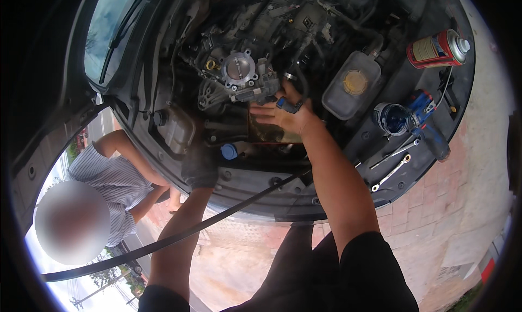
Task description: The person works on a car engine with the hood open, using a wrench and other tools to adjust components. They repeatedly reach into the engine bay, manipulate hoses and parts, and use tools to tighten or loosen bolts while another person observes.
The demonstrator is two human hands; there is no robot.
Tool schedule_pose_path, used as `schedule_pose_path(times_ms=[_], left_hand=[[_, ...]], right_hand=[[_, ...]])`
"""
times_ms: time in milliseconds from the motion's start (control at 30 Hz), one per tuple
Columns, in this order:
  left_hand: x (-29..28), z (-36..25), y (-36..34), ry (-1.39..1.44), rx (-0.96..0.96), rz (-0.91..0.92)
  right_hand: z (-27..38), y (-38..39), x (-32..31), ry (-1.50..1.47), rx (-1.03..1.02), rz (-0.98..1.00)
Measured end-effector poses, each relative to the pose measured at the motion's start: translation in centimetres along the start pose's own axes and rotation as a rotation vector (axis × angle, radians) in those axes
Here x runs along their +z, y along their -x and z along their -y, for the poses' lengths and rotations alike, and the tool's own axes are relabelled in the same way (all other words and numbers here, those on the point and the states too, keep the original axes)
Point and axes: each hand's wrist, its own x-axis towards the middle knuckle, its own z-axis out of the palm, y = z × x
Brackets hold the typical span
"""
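My right hand (285, 115) is bare and reaches into the engine bay with its fingers stretched out to the left. Against its palm is an electrical connector (289, 105) with a blue part, on a dark cable. The fingers do not look closed round it. Just above is the throttle body (238, 68), a round silver bore with a plate across it. My left hand (199, 168) wears a dark glove and is smeared by motion, so its fingers cannot be made out. It is between a translucent coolant tank (176, 130) and a blue filler cap (229, 151).
A prop rod (163, 246) crosses over my left forearm. On the right ledge lie a spray can (435, 50), an open blue-rimmed container (392, 119), a blue power drill (427, 121) and wrenches (391, 173). A grey reservoir (350, 97) is nearer. Another person (117, 187) leans in at left.
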Motion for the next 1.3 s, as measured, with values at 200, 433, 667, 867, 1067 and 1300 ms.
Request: schedule_pose_path(times_ms=[200,433,667,867,1067,1300], left_hand=[[-0.6,-0.6,-0.2,0.002,-0.052,0.014],[0.1,0.3,0.1,-0.026,-0.011,0.009],[0.4,1.0,0.7,-0.029,0.024,-0.055],[-0.2,-0.3,-0.1,0.005,0.001,-0.022],[-0.6,-0.5,-0.3,-0.169,-0.047,0.193],[-1.4,0.1,0.3,-0.117,0.037,0.037]], right_hand=[[0.0,-0.5,2.6,-0.093,0.010,0.132],[0.4,-2.3,1.7,-0.073,0.025,0.202],[0.0,-3.0,-0.1,-0.043,0.190,0.264],[-0.9,0.2,-2.0,-0.031,0.157,0.097],[-1.3,11.6,1.5,0.374,-0.100,-0.395],[-0.7,29.4,4.8,1.353,-0.772,-0.791]])
